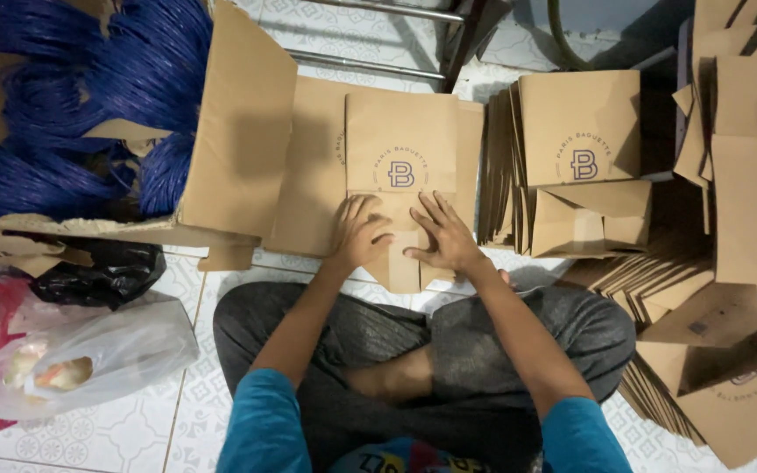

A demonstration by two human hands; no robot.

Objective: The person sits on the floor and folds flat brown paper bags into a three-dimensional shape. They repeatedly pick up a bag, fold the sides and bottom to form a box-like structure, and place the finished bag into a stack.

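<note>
Both hands [400, 235] press a paper bag [400, 166]; folded bags [576, 166] stacked beside.

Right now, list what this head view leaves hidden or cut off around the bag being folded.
- Paper bag: its bottom fold lies under the left hand and right hand.
- Stack of bags: count unreadable, layers overlap.
- Cardboard box of blue bundles: cut off by the top and left edges.
- Clear plastic bag: contents blurred.

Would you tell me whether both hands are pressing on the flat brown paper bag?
Yes, the left hand and right hand lie flat on the paper bag.
</note>
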